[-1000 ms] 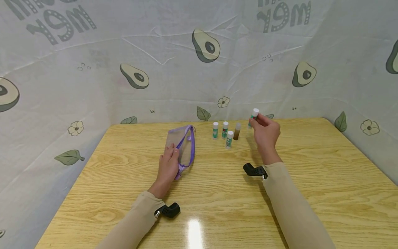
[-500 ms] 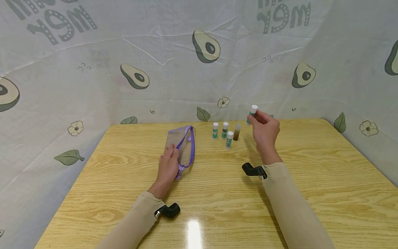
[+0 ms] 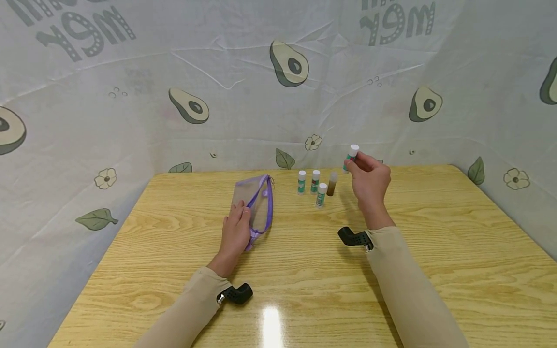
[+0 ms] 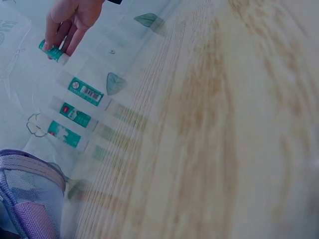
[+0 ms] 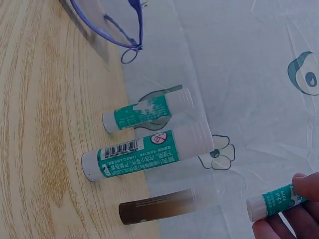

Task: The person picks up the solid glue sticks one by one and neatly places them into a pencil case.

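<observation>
In the head view my right hand (image 3: 371, 181) pinches a small glue stick (image 3: 351, 153) with a white cap and green label, raised above the back of the table. The right wrist view shows its thumb and fingertips around the glue stick (image 5: 275, 203). My left hand (image 3: 235, 229) rests on a mesh pouch (image 3: 261, 212) with purple trim, its fingers lying extended over the left side and its thumb at the rim. The pouch's mouth faces right. Between the hands stand three upright glue sticks (image 3: 320, 196) and a brown tube (image 3: 332, 185) with a clear cap.
The wooden table (image 3: 296, 285) ends at the back against a white cloth (image 3: 243, 140) printed with avocados and leaves. A cord loop (image 5: 130, 55) hangs at the pouch's corner. Black wrist cameras (image 3: 354, 238) jut inward from both sleeves.
My right hand has lifted the glue stick slightly and brought it a little to the left. The left hand, the pouch and the standing sticks have stayed in place.
</observation>
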Motion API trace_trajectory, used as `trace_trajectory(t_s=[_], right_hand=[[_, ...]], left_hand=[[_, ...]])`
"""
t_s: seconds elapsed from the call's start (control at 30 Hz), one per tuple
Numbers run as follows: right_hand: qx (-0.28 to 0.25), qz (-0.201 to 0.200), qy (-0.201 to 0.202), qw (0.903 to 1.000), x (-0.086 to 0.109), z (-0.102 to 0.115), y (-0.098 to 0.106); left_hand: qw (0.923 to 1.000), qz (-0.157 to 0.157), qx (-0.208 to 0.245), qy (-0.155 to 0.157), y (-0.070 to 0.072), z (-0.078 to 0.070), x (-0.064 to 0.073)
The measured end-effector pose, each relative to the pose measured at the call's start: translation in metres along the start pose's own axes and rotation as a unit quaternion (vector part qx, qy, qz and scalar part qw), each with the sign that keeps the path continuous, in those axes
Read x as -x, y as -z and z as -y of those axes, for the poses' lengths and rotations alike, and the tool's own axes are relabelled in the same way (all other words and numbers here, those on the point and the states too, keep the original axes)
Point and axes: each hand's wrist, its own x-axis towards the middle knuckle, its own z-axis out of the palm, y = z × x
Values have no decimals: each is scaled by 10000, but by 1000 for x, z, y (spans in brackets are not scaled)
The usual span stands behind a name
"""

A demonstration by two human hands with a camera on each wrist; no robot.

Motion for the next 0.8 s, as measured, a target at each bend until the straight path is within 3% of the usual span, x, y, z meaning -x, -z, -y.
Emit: trace_trajectory(t_s=[0.47,0.7,0.8], right_hand=[[86,54,-13,9999,4,4,-9],[-10,333,-58,9994,10,9,-26],[-24,279,-104,9996,12,12,-29]], left_hand=[[9999,72,79,20,-3,-2,1],[9999,-143,-22,-17,3,-3,4],[9999,-115,-9,-71,1,-3,3]])
